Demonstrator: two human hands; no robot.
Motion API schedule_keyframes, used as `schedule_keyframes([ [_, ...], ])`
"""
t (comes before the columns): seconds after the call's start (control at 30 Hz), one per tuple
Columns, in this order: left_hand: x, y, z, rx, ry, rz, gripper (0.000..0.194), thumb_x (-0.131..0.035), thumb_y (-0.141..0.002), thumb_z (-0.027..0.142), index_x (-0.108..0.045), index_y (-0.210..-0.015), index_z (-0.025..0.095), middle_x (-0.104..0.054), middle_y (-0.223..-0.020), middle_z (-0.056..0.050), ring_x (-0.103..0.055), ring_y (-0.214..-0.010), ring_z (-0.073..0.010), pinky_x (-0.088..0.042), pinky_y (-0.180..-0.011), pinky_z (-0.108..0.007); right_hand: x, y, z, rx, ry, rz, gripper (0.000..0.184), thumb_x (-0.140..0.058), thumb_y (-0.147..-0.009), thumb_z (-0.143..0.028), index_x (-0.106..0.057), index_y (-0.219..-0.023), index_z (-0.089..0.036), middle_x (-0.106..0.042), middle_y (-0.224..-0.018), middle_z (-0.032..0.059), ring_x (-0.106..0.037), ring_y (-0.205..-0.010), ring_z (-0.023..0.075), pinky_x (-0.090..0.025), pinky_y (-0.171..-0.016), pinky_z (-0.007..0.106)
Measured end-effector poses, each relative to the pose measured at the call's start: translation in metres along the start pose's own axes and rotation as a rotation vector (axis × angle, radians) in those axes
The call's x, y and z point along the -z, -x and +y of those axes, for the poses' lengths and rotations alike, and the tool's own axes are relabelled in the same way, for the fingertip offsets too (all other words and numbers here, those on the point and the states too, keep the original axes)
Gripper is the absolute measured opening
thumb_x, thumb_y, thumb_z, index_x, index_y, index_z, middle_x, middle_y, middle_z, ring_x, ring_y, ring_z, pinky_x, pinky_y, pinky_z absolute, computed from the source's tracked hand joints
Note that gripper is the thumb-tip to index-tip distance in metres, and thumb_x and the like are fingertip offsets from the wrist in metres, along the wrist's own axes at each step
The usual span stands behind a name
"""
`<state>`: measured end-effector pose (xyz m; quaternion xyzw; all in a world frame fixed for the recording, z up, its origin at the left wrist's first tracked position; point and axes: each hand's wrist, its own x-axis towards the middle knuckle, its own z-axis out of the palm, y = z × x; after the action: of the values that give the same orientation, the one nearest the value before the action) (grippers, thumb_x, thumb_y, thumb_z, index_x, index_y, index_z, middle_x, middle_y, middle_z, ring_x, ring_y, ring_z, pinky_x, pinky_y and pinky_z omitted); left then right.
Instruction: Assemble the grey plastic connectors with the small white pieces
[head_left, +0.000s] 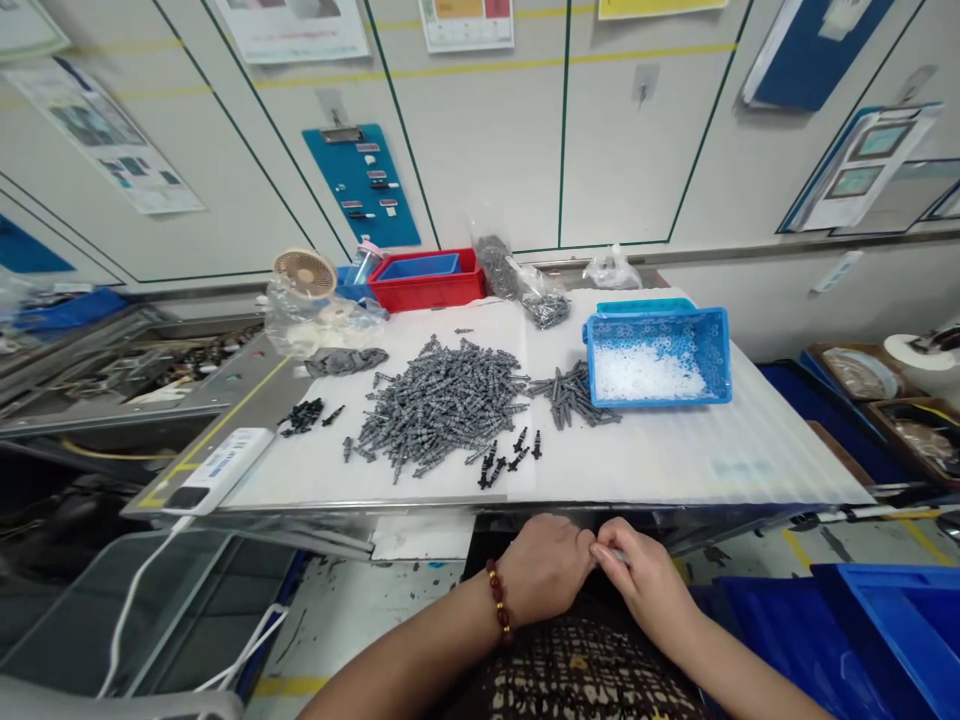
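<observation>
Blue bin (724,365): small white pieces (649,372).
Red bin (442,293): nested blue tray (420,266).
Grey parts (450,400): heaped on the tabletop (772,440).
Left hand (551,565): curled against the right; cannot tell its hold.
Right hand (637,570): pinched closed on a grey piece (621,556).

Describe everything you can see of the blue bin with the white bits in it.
The blue bin is an open, rectangular box, apparently plastic, with a rim around its top. Many small white pieces lie in it, some spread against its inner walls. It stands toward the right of the white-covered table, its open top facing the camera, beside some grey parts and in front of a teal bin. Its underside is hidden.
</observation>
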<state>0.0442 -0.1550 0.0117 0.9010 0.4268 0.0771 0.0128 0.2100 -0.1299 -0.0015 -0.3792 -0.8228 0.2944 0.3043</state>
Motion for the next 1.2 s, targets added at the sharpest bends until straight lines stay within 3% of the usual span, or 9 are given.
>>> schedule_keyframes([
  [0.23,0.003,0.000,0.006,0.150,0.056,-0.006,0.012,-0.043,-0.089,0.020,-0.053,-0.090,0.014,-0.062,-0.079,-0.008,-0.059,-0.075,-0.0225,-0.048,-0.067,-0.037,-0.008,-0.006,0.000,-0.112,-0.194,-0.002,0.021,-0.040,-0.088,-0.036,-0.048,-0.074,-0.022,-0.055,-0.064,-0.0004,-0.051,-0.057,0.0142,-0.041,-0.055,0.024],
  [0.37,0.013,0.014,-0.003,0.236,0.072,0.230,0.035,-0.051,-0.085,0.026,-0.046,-0.119,0.016,-0.055,-0.118,-0.013,-0.049,-0.110,-0.0267,-0.040,-0.092,-0.045,0.004,-0.008,0.011,-0.271,-0.280,0.058,0.027,-0.043,-0.085,-0.045,-0.051,-0.073,-0.022,-0.052,-0.064,-0.0005,-0.048,-0.058,0.0144,-0.041,-0.056,0.024],
  [0.47,0.014,0.040,-0.029,0.389,0.024,0.408,0.029,-0.041,-0.087,0.012,-0.053,-0.112,0.018,-0.059,-0.106,-0.011,-0.054,-0.094,-0.0221,-0.045,-0.082,-0.040,0.016,-0.012,0.025,-0.423,-0.421,0.177,0.034,-0.048,-0.081,-0.054,-0.050,-0.070,-0.021,-0.046,-0.062,-0.0016,-0.042,-0.054,0.0125,-0.039,-0.051,0.023],
  [0.53,0.012,0.059,-0.052,0.507,-0.049,0.443,0.029,-0.039,-0.086,0.007,-0.059,-0.104,0.017,-0.060,-0.099,-0.010,-0.053,-0.087,-0.0221,-0.046,-0.075,-0.038,0.022,-0.019,0.032,-0.475,-0.551,0.262,0.037,-0.051,-0.078,-0.057,-0.049,-0.070,-0.021,-0.043,-0.060,-0.0029,-0.037,-0.049,0.0104,-0.035,-0.047,0.022],
  [0.7,0.015,0.077,-0.094,0.489,-0.203,0.305,0.032,-0.041,-0.083,0.001,-0.064,-0.096,0.019,-0.060,-0.094,-0.009,-0.049,-0.079,-0.0216,-0.044,-0.068,-0.034,0.032,-0.053,0.035,-0.437,-0.794,0.339,0.033,-0.059,-0.074,-0.054,-0.050,-0.071,-0.022,-0.031,-0.052,-0.0068,-0.027,-0.044,0.0081,-0.023,-0.041,0.021],
  [0.83,0.022,0.066,-0.105,0.348,-0.250,0.137,0.029,-0.044,-0.083,0.002,-0.065,-0.092,0.021,-0.059,-0.095,-0.009,-0.048,-0.081,-0.0213,-0.042,-0.067,-0.032,0.032,-0.080,0.035,-0.419,-0.874,0.285,0.033,-0.061,-0.073,-0.053,-0.050,-0.072,-0.022,-0.028,-0.050,-0.0079,-0.026,-0.043,0.0079,-0.020,-0.040,0.021],
  [0.97,0.025,0.058,-0.110,0.302,-0.271,0.043,0.025,-0.044,-0.085,0.006,-0.065,-0.086,0.020,-0.059,-0.093,-0.008,-0.048,-0.081,-0.0200,-0.042,-0.068,-0.031,0.027,-0.093,0.043,-0.423,-0.928,0.248,0.035,-0.063,-0.069,-0.054,-0.049,-0.073,-0.022,-0.025,-0.050,-0.0088,-0.026,-0.043,0.0074,-0.020,-0.039,0.020],
  [1.1,0.024,0.059,-0.115,0.305,-0.284,0.029,0.023,-0.045,-0.085,0.007,-0.063,-0.088,0.020,-0.059,-0.094,-0.007,-0.049,-0.081,-0.0198,-0.043,-0.070,-0.031,0.022,-0.095,0.049,-0.419,-0.968,0.239,0.037,-0.065,-0.068,-0.055,-0.050,-0.074,-0.022,-0.026,-0.051,-0.0086,-0.027,-0.044,0.0071,-0.021,-0.040,0.019],
  [1.2,0.020,0.060,-0.117,0.360,-0.192,0.132,0.020,-0.047,-0.085,0.008,-0.061,-0.092,0.019,-0.060,-0.098,-0.008,-0.050,-0.085,-0.0208,-0.044,-0.074,-0.034,0.021,-0.094,0.050,-0.422,-0.984,0.225,0.037,-0.067,-0.067,-0.054,-0.052,-0.074,-0.021,-0.029,-0.051,-0.0082,-0.028,-0.045,0.0064,-0.021,-0.040,0.018],
])
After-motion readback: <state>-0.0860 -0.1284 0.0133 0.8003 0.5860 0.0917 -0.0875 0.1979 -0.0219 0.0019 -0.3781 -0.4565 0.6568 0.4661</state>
